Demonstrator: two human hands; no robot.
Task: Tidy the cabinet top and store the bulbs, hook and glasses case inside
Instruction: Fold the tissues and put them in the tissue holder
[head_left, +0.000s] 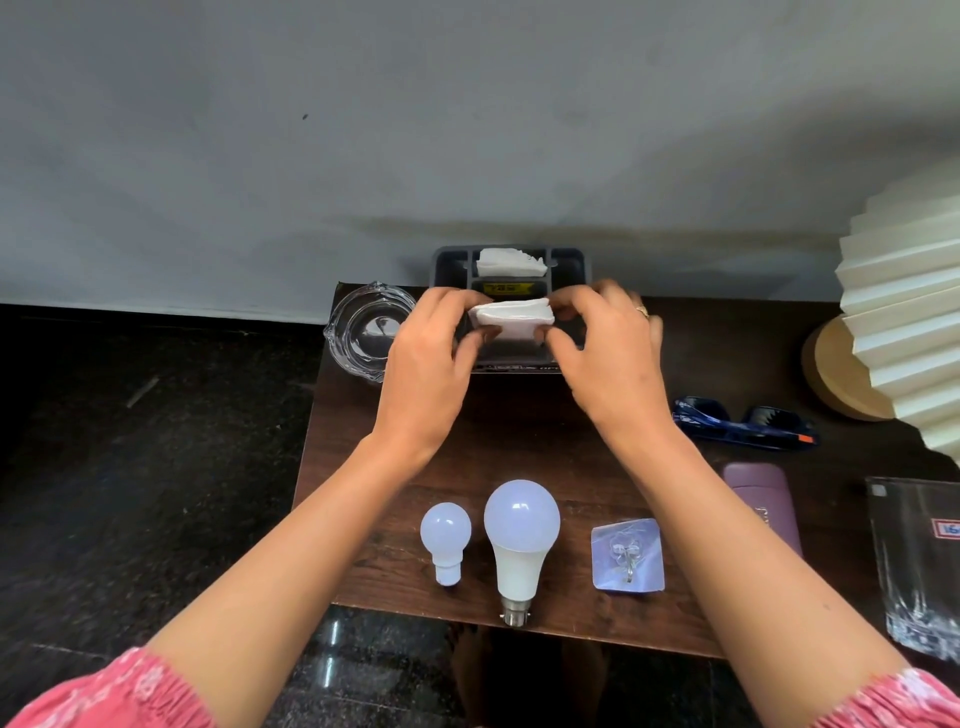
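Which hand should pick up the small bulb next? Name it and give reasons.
Left, probably. The small bulb lies at the front of the cabinet top, beside the left forearm. The right hand would have to cross the large bulb. Both hands hold the tissue stack.

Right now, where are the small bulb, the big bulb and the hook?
small bulb (445, 530): head view, on its round dome.
big bulb (521, 519): head view, on its dome.
hook (627, 555): head view, on its clear backing square.

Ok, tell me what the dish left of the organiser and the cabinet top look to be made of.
Dish: seemingly clear glass, glossy; the surface underneath shows through and its wavy rim catches highlights. Cabinet top: dark brown wood or wood-look laminate, matte, with visible grain.
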